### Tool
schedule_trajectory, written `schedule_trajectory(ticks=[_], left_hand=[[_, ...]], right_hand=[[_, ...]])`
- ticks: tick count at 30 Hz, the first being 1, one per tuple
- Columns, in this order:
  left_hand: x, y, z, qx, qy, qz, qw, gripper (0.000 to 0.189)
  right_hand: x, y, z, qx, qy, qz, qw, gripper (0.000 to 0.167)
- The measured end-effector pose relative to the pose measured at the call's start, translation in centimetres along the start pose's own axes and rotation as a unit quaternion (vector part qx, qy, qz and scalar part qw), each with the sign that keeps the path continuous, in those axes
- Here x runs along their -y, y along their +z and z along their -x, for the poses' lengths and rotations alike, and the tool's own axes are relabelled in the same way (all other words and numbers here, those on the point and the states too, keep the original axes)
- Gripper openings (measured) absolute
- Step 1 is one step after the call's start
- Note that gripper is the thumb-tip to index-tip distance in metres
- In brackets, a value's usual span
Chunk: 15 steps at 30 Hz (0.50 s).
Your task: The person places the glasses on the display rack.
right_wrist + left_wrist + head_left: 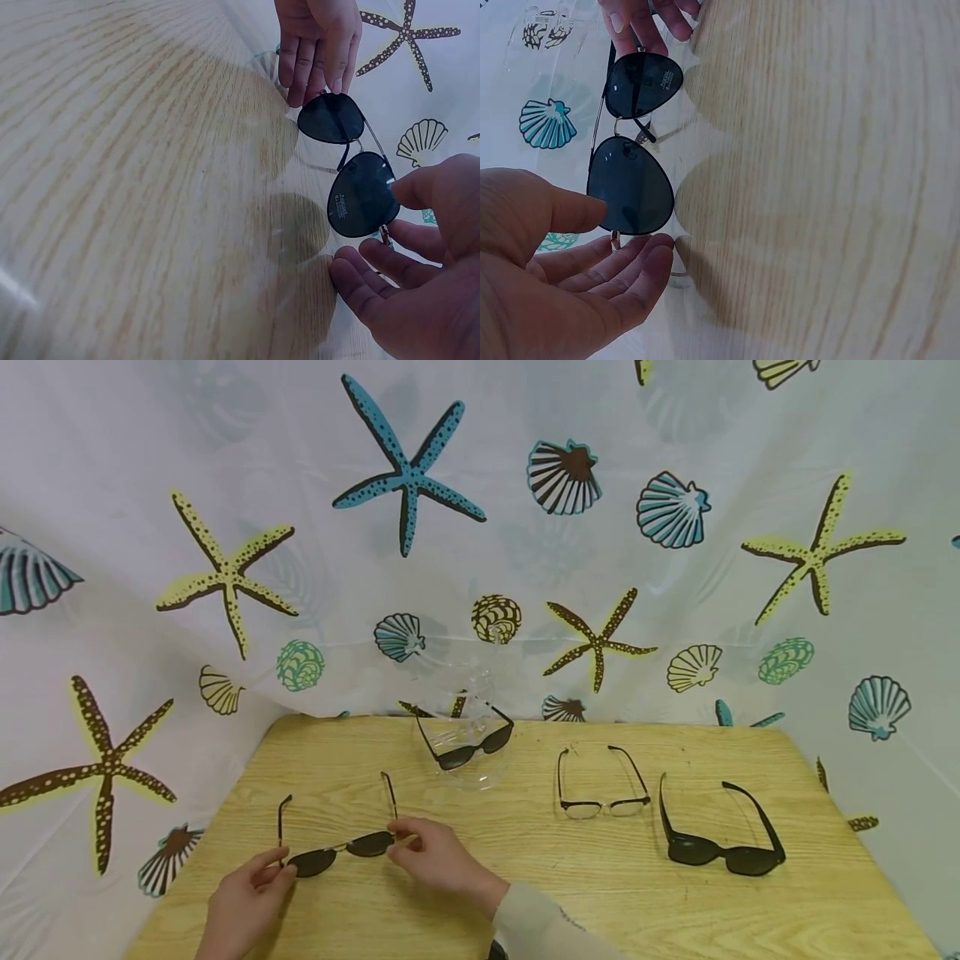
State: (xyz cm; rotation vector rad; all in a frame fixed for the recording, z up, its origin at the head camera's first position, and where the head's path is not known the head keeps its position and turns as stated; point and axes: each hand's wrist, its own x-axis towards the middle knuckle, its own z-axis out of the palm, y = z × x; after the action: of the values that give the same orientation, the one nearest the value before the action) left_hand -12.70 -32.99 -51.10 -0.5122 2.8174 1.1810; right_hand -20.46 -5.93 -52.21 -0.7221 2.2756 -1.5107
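A pair of aviator sunglasses (312, 862) with dark lenses and a thin metal bridge is held at both ends, its temples unfolded and pointing to the back. My left hand (251, 897) pinches the left end near the hinge, the thumb at the lens edge in the left wrist view. At the other end, my right hand (435, 856) grips the right hinge between thumb and fingers. Both wrist views show the lenses (630, 184) (364, 195) upright close over the wooden table, with their shadows on it.
Behind, black sunglasses (476, 750) sit on a clear transparent stand (480, 781). To the right are half-rim eyeglasses (582, 810) and larger black sunglasses (693, 850), temples unfolded, on the wooden table (600, 902). A curtain (487, 560) printed with starfish and shells hangs around the table.
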Motion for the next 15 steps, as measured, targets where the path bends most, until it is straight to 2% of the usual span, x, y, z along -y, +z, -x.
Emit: schedule_trajectory(ticks=[9, 15], left_hand=[[0.35, 0.07, -0.11, -0.002, -0.004, 0.019, 0.9998, 0.051], [0.52, 0.27, 0.02, -0.006, -0.03, 0.045, 0.9985, 0.048]], right_hand=[[0.25, 0.1, 0.02, -0.01, 0.007, -0.01, 0.9999, 0.041], [-0.04, -0.01, -0.03, -0.024, -0.003, -0.003, 0.9997, 0.04]])
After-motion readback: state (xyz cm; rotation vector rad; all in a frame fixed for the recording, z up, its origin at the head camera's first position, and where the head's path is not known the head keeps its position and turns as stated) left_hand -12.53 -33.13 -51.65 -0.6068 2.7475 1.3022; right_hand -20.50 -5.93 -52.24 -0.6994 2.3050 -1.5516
